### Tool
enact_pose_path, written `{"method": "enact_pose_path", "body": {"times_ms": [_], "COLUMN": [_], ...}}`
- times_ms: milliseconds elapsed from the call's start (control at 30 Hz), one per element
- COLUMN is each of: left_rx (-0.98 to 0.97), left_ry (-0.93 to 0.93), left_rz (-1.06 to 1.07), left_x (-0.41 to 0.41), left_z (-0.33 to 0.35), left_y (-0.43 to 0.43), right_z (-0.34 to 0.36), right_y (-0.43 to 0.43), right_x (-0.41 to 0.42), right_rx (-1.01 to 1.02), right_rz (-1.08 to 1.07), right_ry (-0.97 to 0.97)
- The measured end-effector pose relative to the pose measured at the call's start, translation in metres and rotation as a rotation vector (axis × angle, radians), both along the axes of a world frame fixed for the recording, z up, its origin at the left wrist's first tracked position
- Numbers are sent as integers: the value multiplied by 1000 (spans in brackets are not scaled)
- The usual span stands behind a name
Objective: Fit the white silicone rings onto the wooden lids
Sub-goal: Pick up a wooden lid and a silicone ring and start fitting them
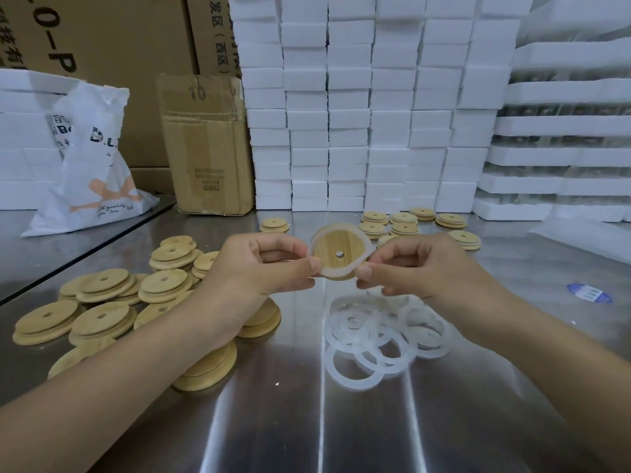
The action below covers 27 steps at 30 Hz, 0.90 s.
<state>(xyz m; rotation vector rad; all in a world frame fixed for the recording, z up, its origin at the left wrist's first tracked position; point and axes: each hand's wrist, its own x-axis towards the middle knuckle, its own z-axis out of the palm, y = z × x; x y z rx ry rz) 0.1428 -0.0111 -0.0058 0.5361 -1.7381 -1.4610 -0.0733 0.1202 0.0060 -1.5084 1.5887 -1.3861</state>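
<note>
Along the far edge of the shiny metal table (341, 421) stands a wall of white foam blocks (375, 114), with a cardboard box (205, 145) and a white bag (92, 165) to its left. Wooden lids (102, 302) are piled near the left edge, and loose rings (375, 343) lie in the middle. Above them the left hand (259, 264) and right hand (409, 268) both pinch one lid (336, 247), with a ring (327, 272) around its rim.

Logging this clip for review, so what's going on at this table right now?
A person holds one wooden lid up over the steel table. The left hand and right hand each pinch a white silicone ring at the lid's rim, stretching it around; it looks only partly seated. Loose rings lie on the table below, a pile of bare lids sits at the left, and small lid stacks stand further back.
</note>
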Motion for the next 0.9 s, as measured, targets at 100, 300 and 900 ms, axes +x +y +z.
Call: {"method": "enact_pose_path", "body": {"times_ms": [100,300,900], "left_rx": [-13,-46,332], "left_ry": [-2,14,186], "left_rz": [50,111,46], "left_x": [-2,-6,-10], "left_z": [-1,-3,-8], "left_y": [1,4,5], "right_z": [3,-3,-3], "right_y": [0,-4,-3], "right_x": [0,6,2], "right_rx": [-12,-24,41], "right_rz": [-4,-64,44], "right_ry": [-72,-148,-154]}}
